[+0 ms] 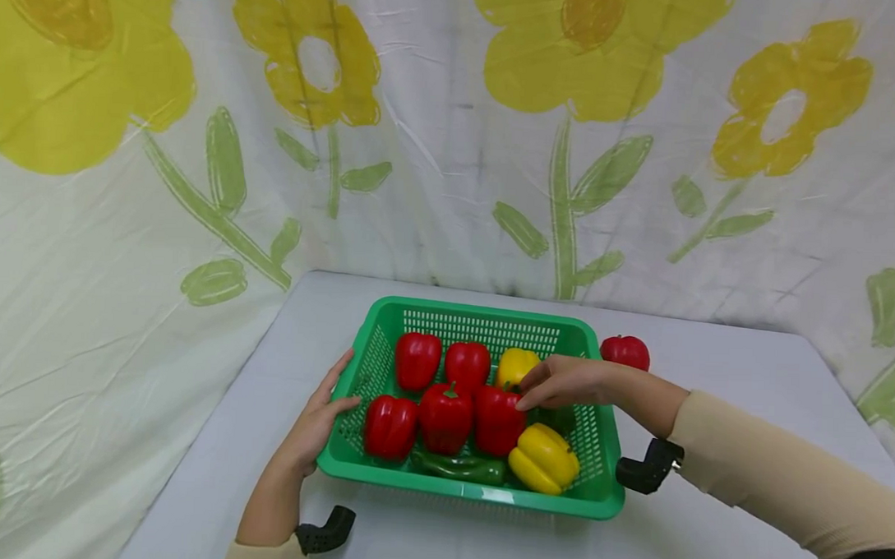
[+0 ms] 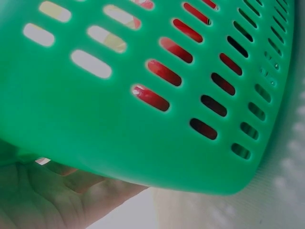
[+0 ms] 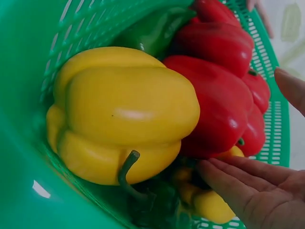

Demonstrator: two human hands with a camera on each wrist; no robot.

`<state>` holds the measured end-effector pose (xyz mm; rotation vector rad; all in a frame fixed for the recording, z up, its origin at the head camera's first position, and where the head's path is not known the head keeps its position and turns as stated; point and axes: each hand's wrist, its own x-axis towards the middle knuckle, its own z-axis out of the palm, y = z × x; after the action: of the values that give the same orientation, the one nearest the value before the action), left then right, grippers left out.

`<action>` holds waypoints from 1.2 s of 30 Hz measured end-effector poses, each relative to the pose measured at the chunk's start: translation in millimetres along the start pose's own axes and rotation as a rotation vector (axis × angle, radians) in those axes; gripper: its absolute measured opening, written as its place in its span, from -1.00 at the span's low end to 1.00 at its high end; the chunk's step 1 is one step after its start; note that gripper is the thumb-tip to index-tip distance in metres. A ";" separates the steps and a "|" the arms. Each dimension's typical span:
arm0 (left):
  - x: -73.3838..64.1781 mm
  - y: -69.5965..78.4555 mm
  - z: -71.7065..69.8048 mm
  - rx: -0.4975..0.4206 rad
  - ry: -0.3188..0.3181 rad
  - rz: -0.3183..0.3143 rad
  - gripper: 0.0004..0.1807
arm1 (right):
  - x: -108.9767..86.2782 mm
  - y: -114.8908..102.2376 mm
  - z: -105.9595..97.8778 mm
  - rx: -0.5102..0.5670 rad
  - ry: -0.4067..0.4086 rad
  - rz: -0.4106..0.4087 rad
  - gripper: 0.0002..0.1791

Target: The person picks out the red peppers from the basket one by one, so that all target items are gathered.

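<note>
A green plastic basket (image 1: 470, 494) holds several red bell peppers (image 1: 446, 419), two yellow bell peppers (image 1: 543, 462) and green peppers (image 1: 459, 467). At the basket's left rim, my left hand (image 1: 311, 429) grips the edge, thumb over the rim and fingers along the outside. My right hand (image 1: 571, 378) reaches in over the right side, its fingertips at the rightmost red bell pepper (image 1: 498, 429). In the right wrist view, the fingers (image 3: 243, 179) lie fairly straight beside that pepper, and the thumb (image 3: 291, 90) stands apart. Whether the fingertips touch it is unclear.
Outside the basket, another red pepper (image 1: 626, 351) lies on the white table (image 1: 725, 388) by the back right corner. Behind the table hangs a white cloth (image 1: 436, 189) with painted yellow flowers.
</note>
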<state>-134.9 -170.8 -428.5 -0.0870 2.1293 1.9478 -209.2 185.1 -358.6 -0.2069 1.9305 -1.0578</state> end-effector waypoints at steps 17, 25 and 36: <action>-0.4 0.2 -1.5 0.006 -0.003 0.006 -0.29 | 13.9 -2.9 10.8 -0.101 0.037 0.019 -0.49; -0.2 0.9 -1.0 0.004 -0.002 0.007 -0.30 | 18.6 -2.7 15.7 -0.147 0.071 0.080 -0.49; 0.4 -0.8 -0.2 0.003 -0.008 0.013 -0.29 | 18.8 -1.6 24.9 -0.129 0.103 0.098 -0.26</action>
<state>-135.2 -171.0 -429.3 -0.0648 2.1325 1.9490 -201.4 159.7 -375.0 -0.1297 2.0816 -0.8958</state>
